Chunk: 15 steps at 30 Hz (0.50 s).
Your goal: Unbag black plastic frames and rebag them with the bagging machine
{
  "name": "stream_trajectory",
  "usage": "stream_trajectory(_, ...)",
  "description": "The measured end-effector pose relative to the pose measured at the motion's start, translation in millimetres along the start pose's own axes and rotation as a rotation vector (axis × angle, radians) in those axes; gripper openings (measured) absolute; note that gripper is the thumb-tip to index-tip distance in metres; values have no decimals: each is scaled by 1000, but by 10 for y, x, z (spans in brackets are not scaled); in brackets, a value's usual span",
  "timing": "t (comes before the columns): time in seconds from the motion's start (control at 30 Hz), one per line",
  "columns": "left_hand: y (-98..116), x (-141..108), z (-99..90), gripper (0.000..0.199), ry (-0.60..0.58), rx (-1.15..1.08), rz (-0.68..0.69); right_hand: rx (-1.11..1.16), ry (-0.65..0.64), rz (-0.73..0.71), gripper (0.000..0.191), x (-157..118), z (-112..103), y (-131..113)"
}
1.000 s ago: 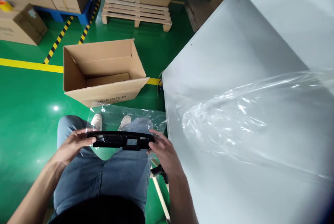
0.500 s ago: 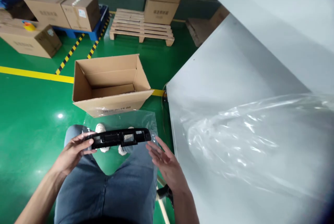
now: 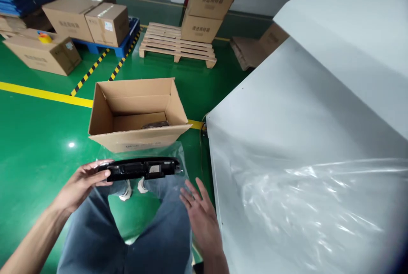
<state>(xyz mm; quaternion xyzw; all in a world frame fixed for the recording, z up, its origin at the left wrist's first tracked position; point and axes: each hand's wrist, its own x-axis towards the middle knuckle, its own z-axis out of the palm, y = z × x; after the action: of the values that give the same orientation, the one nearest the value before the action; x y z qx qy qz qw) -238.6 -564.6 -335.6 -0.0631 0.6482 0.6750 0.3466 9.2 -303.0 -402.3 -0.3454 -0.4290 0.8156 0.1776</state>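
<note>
My left hand grips the left end of a long black plastic part, thumb on its near face. The part has rectangular cutouts and lies level above my knees. A clear plastic bag surrounds or hangs around it; I cannot tell exactly how much is inside. My right hand is open, fingers spread, just off the part's right end and close to the bag's edge. Beyond the part stands an open cardboard box, with a dark item lying inside at its bottom.
At my right is a large light grey surface with a sheet of clear plastic on it. Farther off are a wooden pallet bearing stacked cartons, and more cartons on a blue pallet. Yellow tape crosses the green floor.
My right hand has moved slightly down, away from the part's right end. The view has tilted up, so more of the box's inside shows. My left hand keeps its grip.
</note>
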Motion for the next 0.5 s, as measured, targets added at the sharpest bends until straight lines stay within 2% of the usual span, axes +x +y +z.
stream_trajectory(0.13, 450, 310, 54, 64, 35, 88, 70, -139, 52, 59, 56, 160, 12, 192)
stream_trajectory(0.27, 1057, 686, 215, 73, 54, 146, 176, -301, 59, 143, 52, 417, -6, 376)
stream_trajectory(0.33, 1296, 930, 313, 75, 74, 141, 234, -361, 112, 179, 52, 512, -14, 451)
stream_trajectory(0.43, 1501, 1398, 445, 67, 89, 116, 291, -430, 263, 158, 47, 567, -27, 556)
stream_trajectory(0.5, 1526, 1782, 517, 58, 72, 114, 287, -475, 326, 107, 41, 565, -43, 609)
